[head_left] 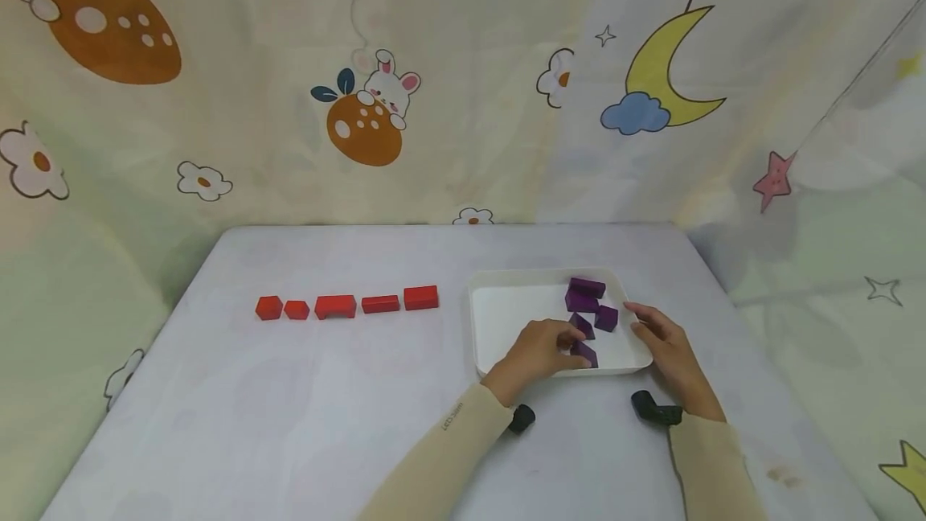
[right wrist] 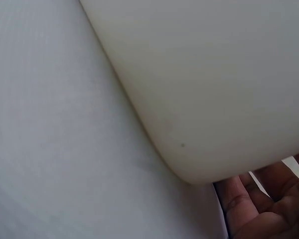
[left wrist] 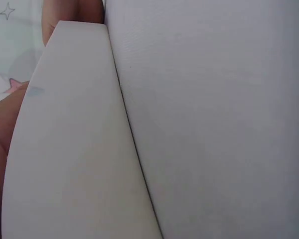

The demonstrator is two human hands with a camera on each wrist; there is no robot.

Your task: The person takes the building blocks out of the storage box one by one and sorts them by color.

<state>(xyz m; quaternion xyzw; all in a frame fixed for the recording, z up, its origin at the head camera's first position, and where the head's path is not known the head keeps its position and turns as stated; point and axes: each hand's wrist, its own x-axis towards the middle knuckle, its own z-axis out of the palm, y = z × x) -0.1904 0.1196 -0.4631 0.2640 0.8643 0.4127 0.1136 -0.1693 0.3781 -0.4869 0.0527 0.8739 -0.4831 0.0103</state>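
The worktop (head_left: pixel 304 392) carries a white tray (head_left: pixel 506 320) at lower right of centre. Inside it, the left hand (head_left: pixel 538 352) pinches a purple block (head_left: pixel 584 354), its grip closed on it. The right hand (head_left: pixel 665 344) rests open against the tray's right rim, farther from that block.

The purple block (head_left: pixel 584 354) nearest the tray's front rim is half covered by the left hand (head_left: pixel 538 350), so its grip cannot be made out. Both wrist views are filled by the white tray (left wrist: pixel 74 164) wall, blurred at close range. In the right wrist view, the right hand (right wrist: pixel 269 209) is cut off at the corner.
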